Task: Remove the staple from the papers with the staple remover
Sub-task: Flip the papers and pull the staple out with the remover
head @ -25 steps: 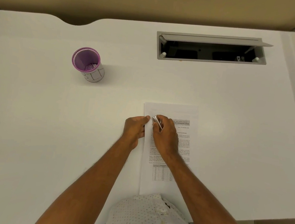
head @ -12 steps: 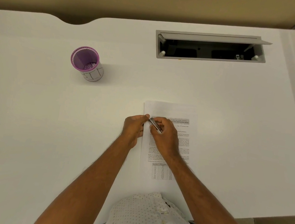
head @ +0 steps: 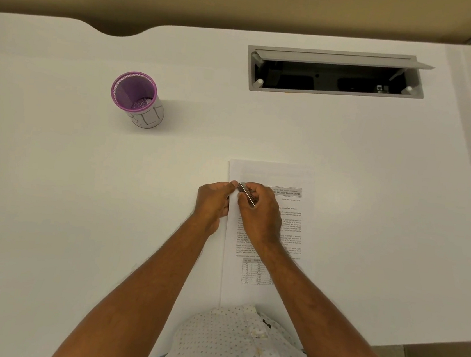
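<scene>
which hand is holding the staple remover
The right hand grips the metal staple remover; the left hand only pins the papers' edge.

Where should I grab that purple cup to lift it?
Grip the purple cup around its outer wall, coming from the near side. It stands upright and alone on the desk, mouth open upward, with small bits inside, so keep it level.

Bright, even overhead light; soft shadows; bowed wide-angle edges.
</scene>
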`<state>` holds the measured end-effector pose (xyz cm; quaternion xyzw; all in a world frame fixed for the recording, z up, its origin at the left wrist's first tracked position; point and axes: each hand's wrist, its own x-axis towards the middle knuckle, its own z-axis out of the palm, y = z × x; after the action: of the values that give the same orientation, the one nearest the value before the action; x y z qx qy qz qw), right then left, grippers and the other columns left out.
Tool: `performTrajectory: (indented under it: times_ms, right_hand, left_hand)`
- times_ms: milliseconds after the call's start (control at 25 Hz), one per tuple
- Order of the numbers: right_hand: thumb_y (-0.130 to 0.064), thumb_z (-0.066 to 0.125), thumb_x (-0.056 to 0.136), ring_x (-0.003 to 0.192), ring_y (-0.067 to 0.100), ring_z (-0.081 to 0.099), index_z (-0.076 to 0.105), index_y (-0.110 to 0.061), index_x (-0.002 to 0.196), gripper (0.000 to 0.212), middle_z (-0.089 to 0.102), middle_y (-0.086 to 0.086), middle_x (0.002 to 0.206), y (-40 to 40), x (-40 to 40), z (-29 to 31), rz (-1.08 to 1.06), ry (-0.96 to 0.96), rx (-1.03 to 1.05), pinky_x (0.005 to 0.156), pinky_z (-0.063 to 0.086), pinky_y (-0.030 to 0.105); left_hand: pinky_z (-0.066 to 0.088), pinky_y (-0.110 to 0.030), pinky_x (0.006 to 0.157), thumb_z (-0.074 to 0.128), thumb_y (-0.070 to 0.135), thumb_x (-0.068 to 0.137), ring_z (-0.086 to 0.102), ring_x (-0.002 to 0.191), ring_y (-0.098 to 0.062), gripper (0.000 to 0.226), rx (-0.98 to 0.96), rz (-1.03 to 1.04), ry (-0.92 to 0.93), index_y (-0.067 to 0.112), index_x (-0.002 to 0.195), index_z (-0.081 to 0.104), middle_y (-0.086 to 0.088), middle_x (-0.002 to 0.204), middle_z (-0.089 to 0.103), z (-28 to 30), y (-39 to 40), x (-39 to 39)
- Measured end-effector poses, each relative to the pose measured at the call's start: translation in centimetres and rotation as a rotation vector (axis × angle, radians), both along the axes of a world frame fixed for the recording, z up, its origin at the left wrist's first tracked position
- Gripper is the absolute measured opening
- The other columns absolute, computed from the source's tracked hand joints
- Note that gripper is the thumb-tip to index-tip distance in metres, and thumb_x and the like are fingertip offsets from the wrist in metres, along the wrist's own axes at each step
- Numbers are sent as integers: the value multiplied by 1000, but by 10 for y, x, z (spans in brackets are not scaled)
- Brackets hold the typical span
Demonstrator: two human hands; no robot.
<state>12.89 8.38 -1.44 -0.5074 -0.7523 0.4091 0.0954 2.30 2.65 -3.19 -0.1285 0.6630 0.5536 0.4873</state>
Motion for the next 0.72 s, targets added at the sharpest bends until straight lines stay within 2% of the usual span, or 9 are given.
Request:
performTrajectory:
  times_ms: [200, 360, 440, 560, 720]
  right_hand:
    - [-31, 66, 98, 90, 9, 63, 63, -22, 125, 29, 64, -5, 112, -4, -2, -1, -13, -15, 44, 74, 58, 32]
    - [-33, 64, 99, 91, 12, 64, 62, -23, 126, 29, 63, -5, 112, -1, -4, -1, -38, -39, 39, 75, 59, 35]
    - [-34, 63, 99, 91, 12, 64, 62, -23, 125, 28, 62, -5, 112, 0, -5, -1, -44, -53, 35, 75, 59, 35]
    - [-39, 60, 101, 91, 10, 62, 62, -25, 124, 27, 61, -8, 111, 2, -5, -1, -57, -57, 13, 75, 57, 32]
    - [-48, 59, 99, 99, 8, 65, 63, -28, 122, 30, 66, -11, 116, 7, 0, 1, -95, 29, -146, 81, 59, 34]
  left_hand:
    - [61, -49, 94, 71, 26, 97, 74, 105, -35, 29, -6, -2, 13, 5, 116, 74, -17, 111, 78, 2, 0, 1]
    - [66, -34, 70, 73, 24, 96, 77, 89, -28, 10, 6, 1, -9, 14, 96, 77, -10, 93, 81, 3, -2, 0]
    - [65, -31, 65, 72, 23, 96, 78, 84, -25, 9, 5, -8, -6, 16, 92, 77, -8, 90, 81, 4, -3, 0]
    - [65, -32, 66, 72, 23, 96, 78, 83, -24, 9, 8, -6, -4, 16, 91, 76, -8, 91, 81, 6, -2, 1]
    - [66, -35, 72, 72, 24, 96, 78, 86, -26, 9, 4, 2, -11, 16, 92, 75, -11, 96, 81, 8, -2, 2]
